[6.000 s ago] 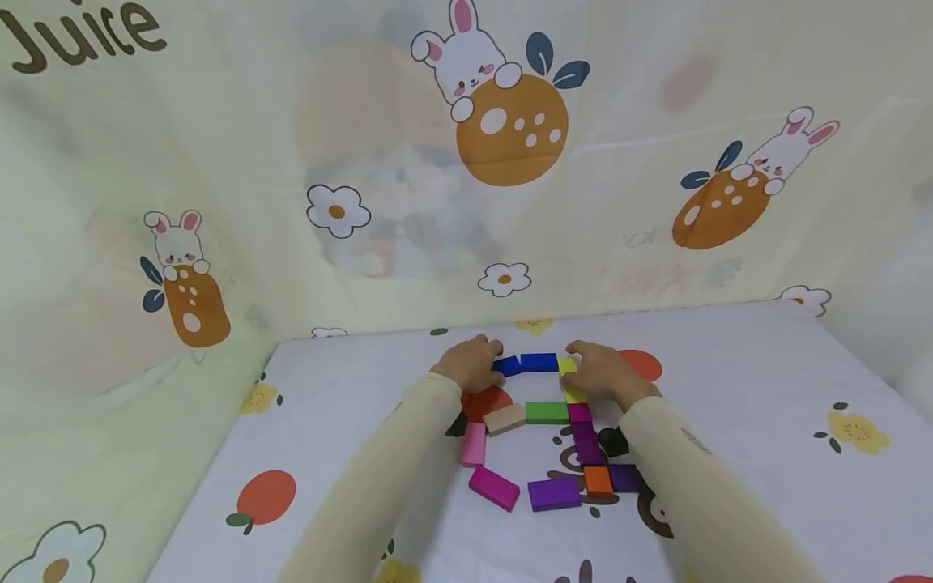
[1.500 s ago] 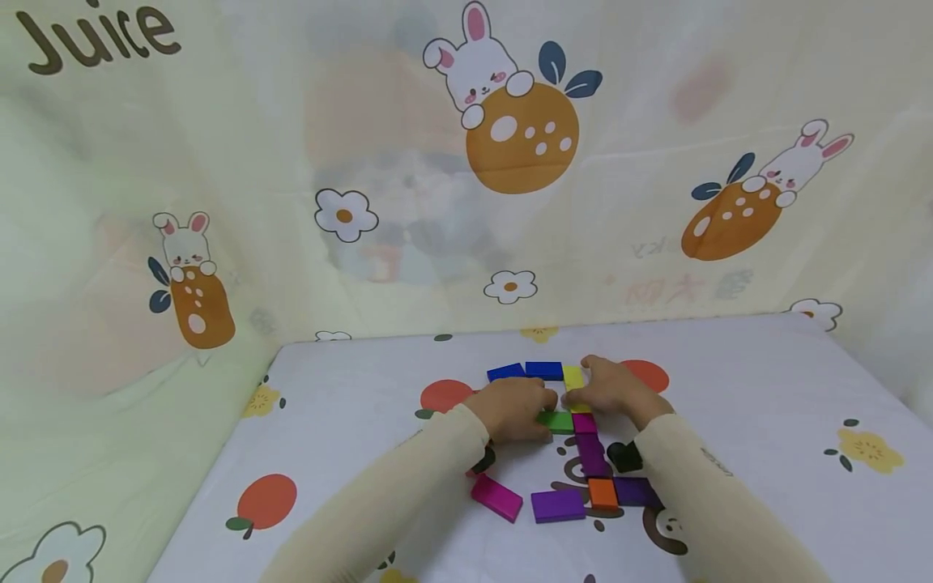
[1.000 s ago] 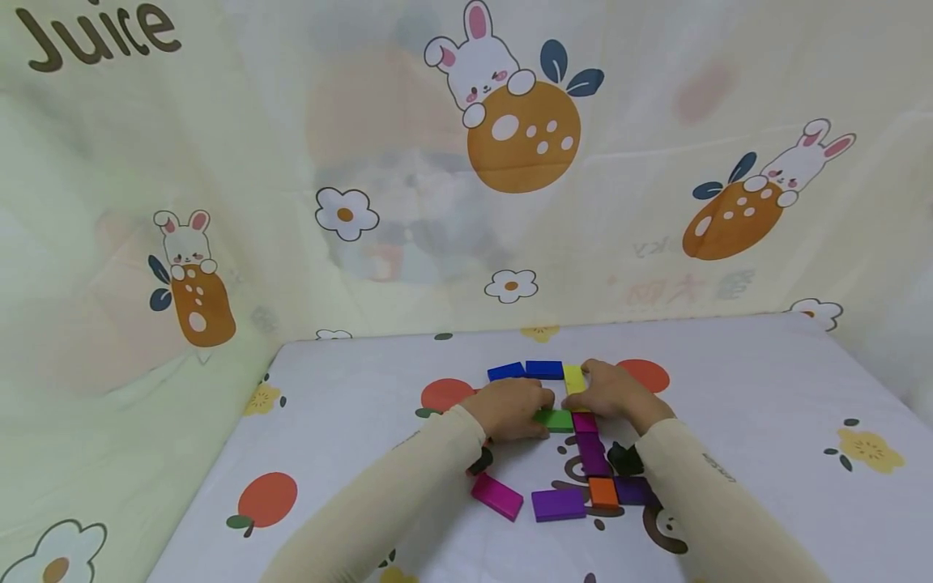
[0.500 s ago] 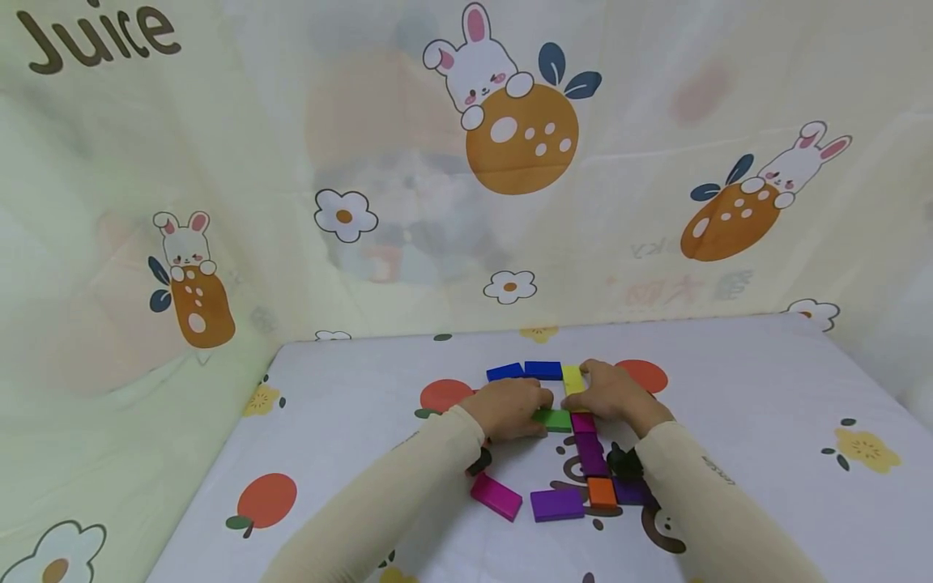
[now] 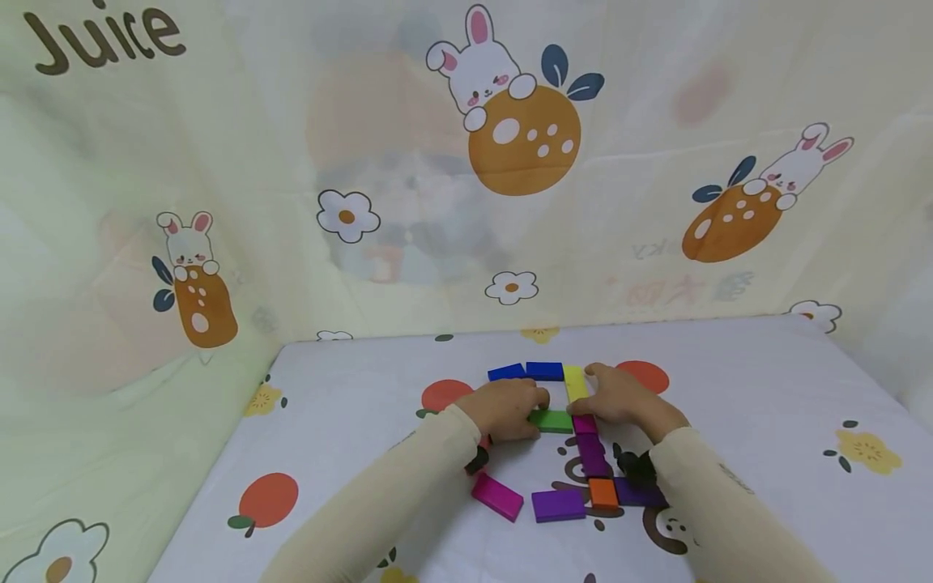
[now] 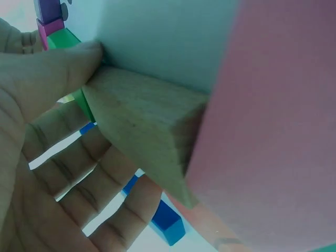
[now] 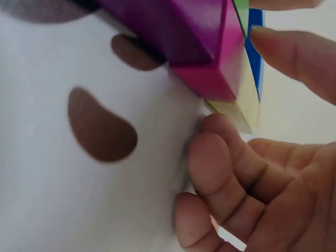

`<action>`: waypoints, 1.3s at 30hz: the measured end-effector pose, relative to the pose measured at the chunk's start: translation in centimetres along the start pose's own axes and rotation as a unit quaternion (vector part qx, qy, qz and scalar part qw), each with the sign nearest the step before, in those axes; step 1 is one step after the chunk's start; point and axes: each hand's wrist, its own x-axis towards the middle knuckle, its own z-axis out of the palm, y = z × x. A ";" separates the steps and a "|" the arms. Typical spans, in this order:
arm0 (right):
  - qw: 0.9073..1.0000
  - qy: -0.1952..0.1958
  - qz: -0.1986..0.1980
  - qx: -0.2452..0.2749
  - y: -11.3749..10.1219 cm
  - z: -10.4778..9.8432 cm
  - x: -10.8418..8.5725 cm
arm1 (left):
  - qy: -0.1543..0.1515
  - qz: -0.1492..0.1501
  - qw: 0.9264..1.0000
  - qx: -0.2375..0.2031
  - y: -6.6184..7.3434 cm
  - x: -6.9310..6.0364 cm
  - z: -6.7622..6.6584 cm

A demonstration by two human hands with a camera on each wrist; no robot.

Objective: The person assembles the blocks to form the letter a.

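My left hand (image 5: 503,410) pinches a bare-wood block (image 6: 144,118) between thumb and fingers. In the head view that hand hides this block and the pink block (image 6: 278,126) beside it. A green block (image 5: 551,421) lies at the wooden one's right end. My right hand (image 5: 628,398) stays by the yellow block (image 5: 575,382), thumb near its lower end and loosely bent fingers along its right side, without an evident grip. Two blue blocks (image 5: 544,371) run left from the yellow block's top. Below it follow a small magenta block (image 5: 584,424) and a dark purple block (image 5: 593,456).
An orange block (image 5: 603,493) adjoins a violet block (image 5: 638,492) partly under the right sleeve. A purple block (image 5: 558,505) and a tilted magenta block (image 5: 497,496) lie nearer me. A printed cloth covers the table (image 5: 364,405); a curtain (image 5: 408,308) hangs behind.
Since six seconds ago my left hand has come from the left blue block down to the wooden block. In the last half second my right hand has shifted slightly right and nearer.
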 end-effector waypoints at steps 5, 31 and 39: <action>1.000 -0.022 -0.010 0.002 0.3 -0.2 -0.6 | 0.011 0.006 1.000 0.004 0.0 -0.2 0.0; 0.999 -0.019 0.010 0.042 0.7 0.7 -1.5 | 0.022 0.005 1.000 -0.007 -0.5 0.0 0.6; 0.999 -0.020 0.031 0.036 0.3 0.9 -1.7 | 0.025 0.004 1.000 -0.005 -0.5 -0.2 0.5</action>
